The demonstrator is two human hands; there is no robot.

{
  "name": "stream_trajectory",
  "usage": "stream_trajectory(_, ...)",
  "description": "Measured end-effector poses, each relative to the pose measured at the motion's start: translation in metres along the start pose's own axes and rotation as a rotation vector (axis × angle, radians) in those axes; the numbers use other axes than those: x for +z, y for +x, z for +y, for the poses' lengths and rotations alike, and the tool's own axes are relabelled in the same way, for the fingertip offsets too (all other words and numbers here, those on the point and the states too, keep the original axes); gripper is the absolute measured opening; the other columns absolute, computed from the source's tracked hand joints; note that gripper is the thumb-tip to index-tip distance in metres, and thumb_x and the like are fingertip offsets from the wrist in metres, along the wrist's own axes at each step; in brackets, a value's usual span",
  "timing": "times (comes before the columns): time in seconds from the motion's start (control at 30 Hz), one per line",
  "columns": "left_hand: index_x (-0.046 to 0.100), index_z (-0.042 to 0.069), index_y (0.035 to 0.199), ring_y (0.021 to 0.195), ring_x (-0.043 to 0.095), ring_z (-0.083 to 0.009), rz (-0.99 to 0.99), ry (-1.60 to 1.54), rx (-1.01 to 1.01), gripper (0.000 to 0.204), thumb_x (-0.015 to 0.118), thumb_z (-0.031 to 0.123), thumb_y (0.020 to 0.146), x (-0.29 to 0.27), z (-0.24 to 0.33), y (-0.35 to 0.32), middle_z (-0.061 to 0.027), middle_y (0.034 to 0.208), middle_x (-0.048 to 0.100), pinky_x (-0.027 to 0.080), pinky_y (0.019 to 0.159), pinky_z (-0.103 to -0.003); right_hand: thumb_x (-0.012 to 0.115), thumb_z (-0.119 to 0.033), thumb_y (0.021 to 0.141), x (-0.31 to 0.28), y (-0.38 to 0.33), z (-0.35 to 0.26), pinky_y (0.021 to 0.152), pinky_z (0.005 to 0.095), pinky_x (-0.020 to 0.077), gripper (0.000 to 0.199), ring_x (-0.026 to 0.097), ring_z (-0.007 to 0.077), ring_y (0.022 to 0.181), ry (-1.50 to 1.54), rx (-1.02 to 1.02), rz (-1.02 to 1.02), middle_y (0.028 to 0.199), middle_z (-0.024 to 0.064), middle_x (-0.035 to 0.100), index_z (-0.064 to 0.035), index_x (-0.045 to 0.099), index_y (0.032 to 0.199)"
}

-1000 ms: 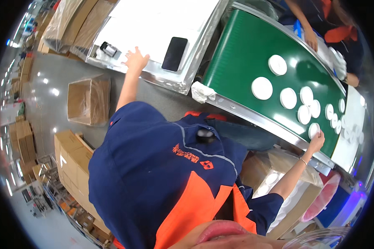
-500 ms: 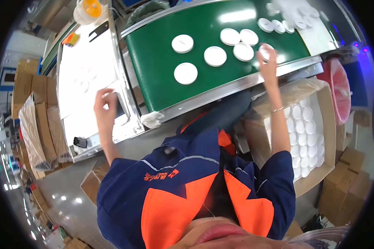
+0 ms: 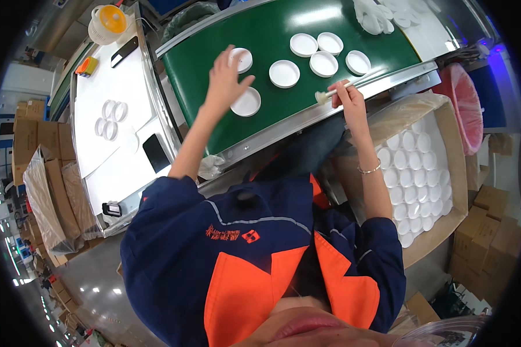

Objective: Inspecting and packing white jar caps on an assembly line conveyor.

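Note:
My left hand point(image 3: 223, 84) reaches over the green belt point(image 3: 208, 95), fingers spread. Its fingertips are at a shallow round white lid point(image 3: 244, 61), partly covering it; I cannot tell if they grip it. A second white lid point(image 3: 246, 102) lies by the heel of that hand. Above the belt's near edge, my right hand point(image 3: 348, 101) is closed round a thin white stick point(image 3: 362, 81) with a pale, thick tip point(image 3: 322, 97). A separate lid point(image 3: 284, 74) sits mid-belt, and several more lids point(image 3: 323, 64) lie to its right, some touching.
A carton point(image 3: 454, 191) of stacked white lids stands at right, beside a pink-lined bin point(image 3: 463, 98). White gloves point(image 3: 373, 16) lie at the belt's far right. The white table point(image 3: 98, 156) at left holds clear rings point(image 3: 111, 118), a phone point(image 3: 156, 153) and a tape dispenser point(image 3: 87, 66).
My left hand has moved from the white table to the lids at the belt's left. My right hand has left the rightmost lid and now holds the stick nearer the belt's front edge.

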State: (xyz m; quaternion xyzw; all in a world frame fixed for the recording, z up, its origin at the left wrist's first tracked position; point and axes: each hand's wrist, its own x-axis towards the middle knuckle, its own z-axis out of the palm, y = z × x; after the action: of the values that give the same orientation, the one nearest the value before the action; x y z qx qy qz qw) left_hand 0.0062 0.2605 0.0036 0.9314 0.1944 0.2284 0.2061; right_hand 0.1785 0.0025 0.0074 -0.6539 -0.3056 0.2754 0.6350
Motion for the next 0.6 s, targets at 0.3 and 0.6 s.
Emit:
stream_trajectory(0.3,0.039,0.002,0.134,0.121,0.048,-0.0289,0.166,-0.311,-0.016,0.086,0.083,0.018,0.062,-0.006,0.005,0.007,-0.0166,0.130,0.048,0.039,0.102,-0.038,0.050,-0.023,0.097,0.000,0.053,0.016,0.059,0.0326,0.0425,0.025,0.054,0.0203,0.061,-0.632,-0.336,0.277,0.068,0.0111,0.056,-0.0005,0.060,0.091)
stream_trajectory(0.6,0.039,0.001,0.135,0.123,0.046,-0.0221,0.101,-0.655,0.234,0.088,0.080,0.010,0.059,-0.115,0.140,-0.021,-0.0109,0.134,0.039,0.038,0.104,-0.032,0.049,-0.023,0.096,0.007,0.078,0.029,0.069,0.0423,0.0472,0.027,0.060,0.0345,0.079,-0.940,-0.364,0.253,0.082,0.0170,0.063,0.0001,0.062,0.090)
